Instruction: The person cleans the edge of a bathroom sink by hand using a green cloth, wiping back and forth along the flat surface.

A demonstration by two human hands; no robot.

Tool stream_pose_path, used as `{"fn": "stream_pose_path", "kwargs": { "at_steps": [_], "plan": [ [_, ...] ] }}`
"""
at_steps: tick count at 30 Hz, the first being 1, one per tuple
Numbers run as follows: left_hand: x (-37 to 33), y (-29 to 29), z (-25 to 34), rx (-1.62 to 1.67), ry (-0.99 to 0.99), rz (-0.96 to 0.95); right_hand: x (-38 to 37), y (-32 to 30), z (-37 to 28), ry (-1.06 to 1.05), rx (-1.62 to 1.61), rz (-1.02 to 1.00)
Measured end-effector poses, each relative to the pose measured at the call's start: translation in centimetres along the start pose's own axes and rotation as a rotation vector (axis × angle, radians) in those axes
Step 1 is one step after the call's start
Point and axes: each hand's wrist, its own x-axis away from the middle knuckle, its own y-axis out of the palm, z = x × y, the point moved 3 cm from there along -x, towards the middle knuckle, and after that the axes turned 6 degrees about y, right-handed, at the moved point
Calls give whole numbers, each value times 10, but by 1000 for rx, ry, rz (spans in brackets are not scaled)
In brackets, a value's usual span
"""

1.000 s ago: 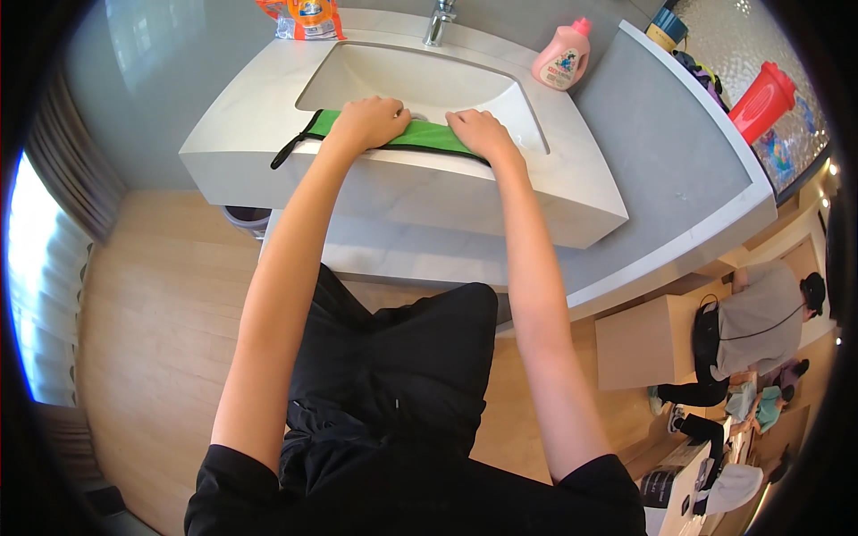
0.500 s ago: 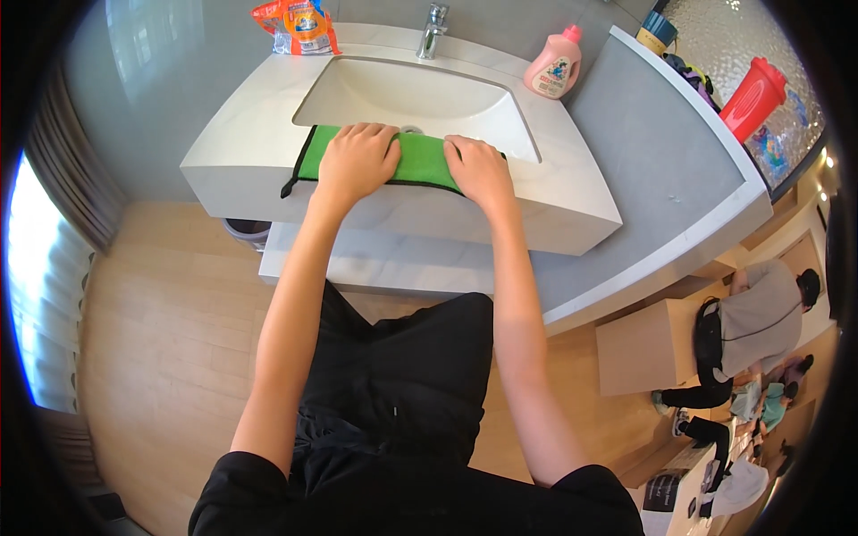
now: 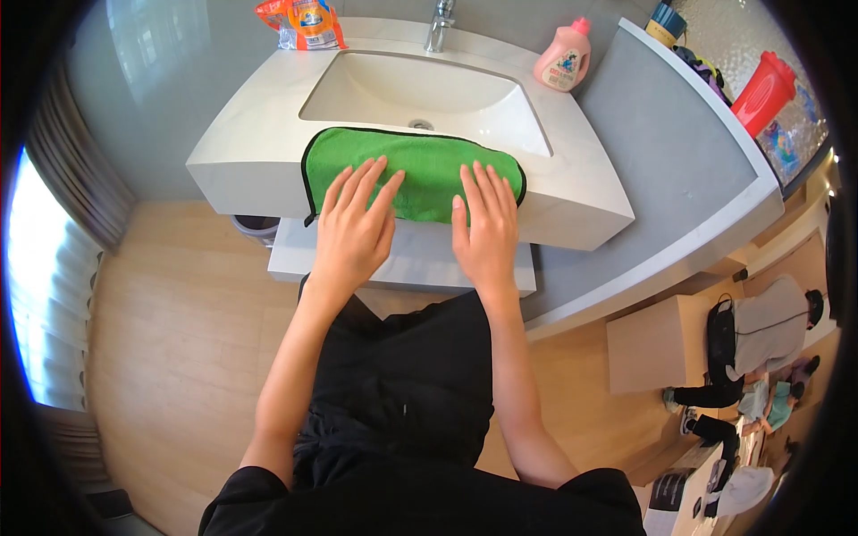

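A green cloth with black edging drapes over the front edge of the white sink counter, its upper rim along the basin and its lower part hanging down the front. My left hand lies over the cloth's left half, fingers stretched out and a little apart. On the right half, my right hand rests with straight fingers, its thumb pointing up. Both sets of fingertips appear to touch the cloth. Behind it is the white basin, with a round drain at its bottom.
A chrome faucet stands behind the basin. An orange detergent bag sits back left, a pink detergent bottle back right. A grey partition borders the right, with a red container beyond. Several people are farther right.
Both hands have moved back toward me and their fingers have straightened. The cloth, earlier a narrow strip under my grip, now shows more green and hangs lower over the counter's front.
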Motion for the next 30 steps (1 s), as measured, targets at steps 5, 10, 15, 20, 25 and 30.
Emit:
{"fn": "stream_pose_path", "kwargs": {
  "at_steps": [5, 10, 15, 20, 25, 30],
  "plan": [
    [-22, 13, -16, 4, 6, -21, -8, 5, 5, 28, -2, -14],
    [-47, 46, -48, -61, 27, -96, -37, 35, 18, 23, 130, -41],
    [-81, 81, -92, -21, 33, -205, -70, 70, 38, 31, 192, -155],
    [-111, 103, -120, 4, -221, -772, -116, 85, 51, 231, 124, -748],
    [-122, 113, -116, 7, -330, -681, -134, 103, 85, 335, 133, -736],
    [-106, 98, -117, 14, -300, -567, -126, 94, 73, 331, 128, -718]
  ]
}}
